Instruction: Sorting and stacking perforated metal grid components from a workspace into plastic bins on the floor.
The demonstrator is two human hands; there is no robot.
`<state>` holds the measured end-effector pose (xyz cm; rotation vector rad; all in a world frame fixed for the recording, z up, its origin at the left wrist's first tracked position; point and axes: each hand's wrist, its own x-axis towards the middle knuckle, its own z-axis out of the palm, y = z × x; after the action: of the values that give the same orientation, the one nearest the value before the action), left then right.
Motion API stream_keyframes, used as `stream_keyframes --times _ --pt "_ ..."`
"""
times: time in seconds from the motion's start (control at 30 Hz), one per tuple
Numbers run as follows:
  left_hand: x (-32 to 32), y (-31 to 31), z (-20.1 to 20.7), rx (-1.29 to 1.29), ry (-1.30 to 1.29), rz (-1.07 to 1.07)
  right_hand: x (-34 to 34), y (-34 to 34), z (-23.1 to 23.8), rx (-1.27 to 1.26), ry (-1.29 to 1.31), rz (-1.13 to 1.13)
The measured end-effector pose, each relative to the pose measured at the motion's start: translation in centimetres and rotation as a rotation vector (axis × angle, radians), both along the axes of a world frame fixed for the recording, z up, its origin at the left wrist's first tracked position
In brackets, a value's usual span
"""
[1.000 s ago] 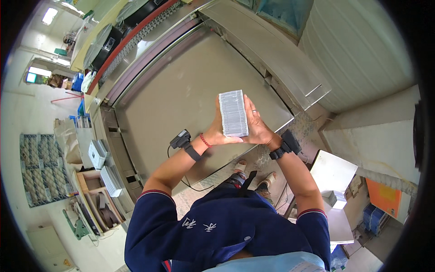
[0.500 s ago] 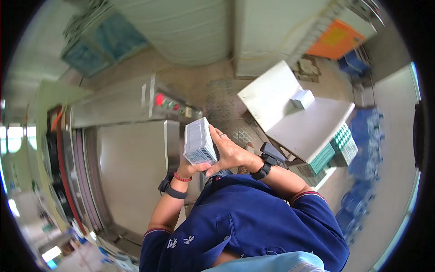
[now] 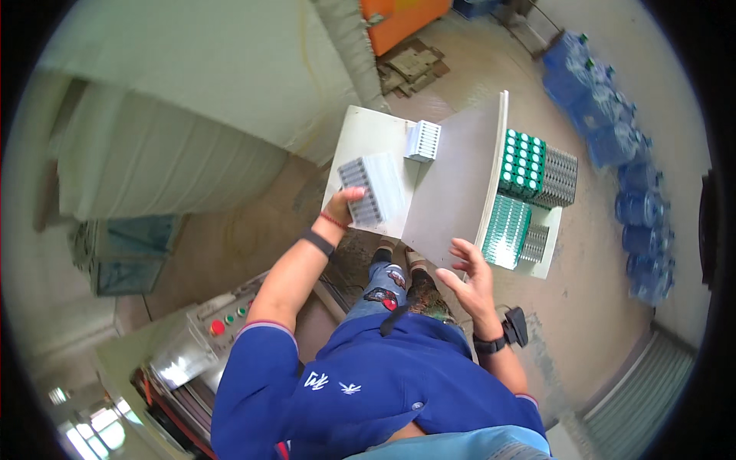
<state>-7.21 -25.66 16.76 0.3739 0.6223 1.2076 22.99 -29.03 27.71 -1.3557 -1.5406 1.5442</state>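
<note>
**Ana:** Both hands first, please: what are they doing in the head view?

**Ben:** Left hand (image 3: 343, 208) is closed around the near end of a grey ribbed tray (image 3: 371, 189) packed with small cells, holding it over a white table (image 3: 360, 130). Right hand (image 3: 471, 277) is spread, fingers open, touching the lower edge of a large grey board (image 3: 454, 188) that stands tilted up on its edge.

**Ana:** How far along does the work look?

**Ben:** Partway, I'd judge. One smaller white tray (image 3: 422, 141) already lies on the table just beyond the held one. Behind the board sit stacks of green-topped cell trays (image 3: 524, 162) and grey ones (image 3: 559, 176). The held tray is not yet set down.

**Ana:** And the surroundings?

**Ben:** Low white table on a dusty concrete floor (image 3: 598, 253). Big pale tank (image 3: 176, 146) to the left, a control panel with red and green buttons (image 3: 222, 322) near the person's left elbow, blue water bottles (image 3: 613, 130) lined up on the right, something orange (image 3: 399, 19) at the top
</note>
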Motion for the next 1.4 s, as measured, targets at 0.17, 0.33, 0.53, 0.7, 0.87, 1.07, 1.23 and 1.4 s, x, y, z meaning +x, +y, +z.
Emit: stream_keyframes --times 0.17,0.33,0.53,0.7,0.87,1.07,1.23,1.4 --pt "-0.5 12.7 -6.3 -0.058 0.06 -0.228 3.5 -3.0 -2.7 -0.103 0.025 -0.37" --pt "3.4 21.0 -11.0 -0.087 0.185 -0.342 3.0 -5.3 -2.9 -0.174 -0.035 -0.592" --pt "8.0 24.7 -14.5 -0.135 0.544 -0.411 1.5 -5.6 -4.0 -0.107 -0.137 -0.692" --pt "9.8 25.6 -12.4 -0.356 0.849 -0.568 1.4 -6.0 -5.0 -0.082 -0.177 -0.752" --pt "6.5 26.5 -22.0 -0.308 0.976 -0.236 1.3 -5.4 -4.7 -0.09 -0.19 -0.755" --pt "9.5 24.7 -18.2 -0.259 0.282 -0.286 1.7 -5.6 -4.7 -0.085 -0.248 -0.756" --pt "7.6 23.1 -16.1 -0.319 0.448 0.055 2.4 -4.4 -3.6 0.007 -0.206 -0.635" --pt "6.5 14.9 -13.9 -0.604 0.647 0.189 5.2 -2.5 -2.8 0.066 -0.09 -0.508"
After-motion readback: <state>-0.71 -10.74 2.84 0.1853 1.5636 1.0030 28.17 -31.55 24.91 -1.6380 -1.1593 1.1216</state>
